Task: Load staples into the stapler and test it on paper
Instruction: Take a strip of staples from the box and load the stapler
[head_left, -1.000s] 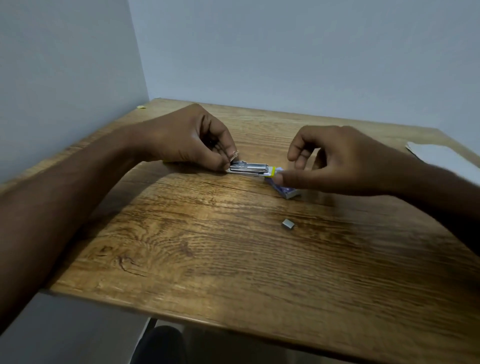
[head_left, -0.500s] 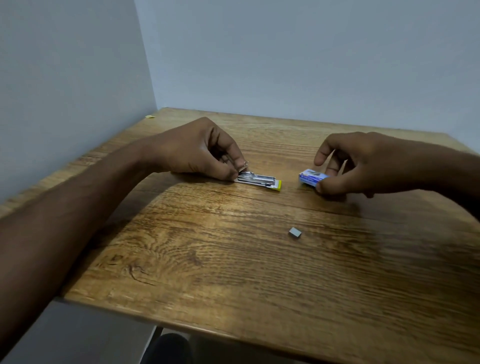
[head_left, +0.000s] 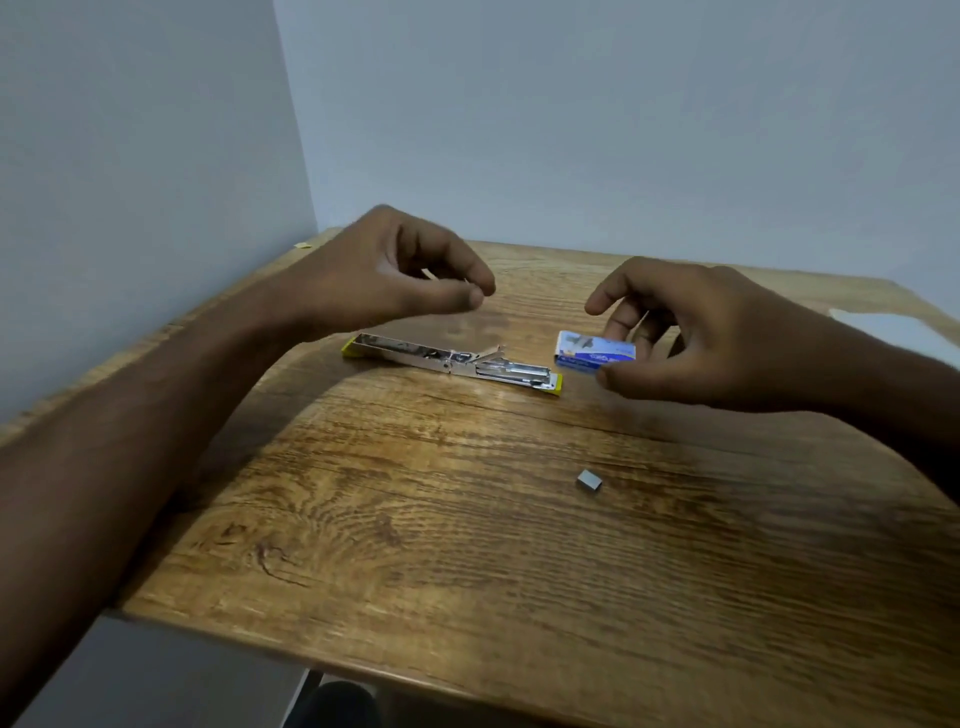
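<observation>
Two things matter for your next move. First, the stapler is folded out flat on the table, long axis running left to right, with the right end slanting a bit toward you. Second, that right end sits just beside the staple box.

Your right hand has its grip clamped on the box, thumb on the near side and fingers behind. Your left hand hovers over the stapler's left half without touching it. Its thumb and forefinger are nearly together, but it's blurry, so I can't tell if anything's pinched in there.

A loose staple block lies nearer you, well apart from the stapler, on your right hand's side. My guess is the staples come in from the right, lined up along that axis, while your left steadies the body. The paper waits at the far right edge.
</observation>
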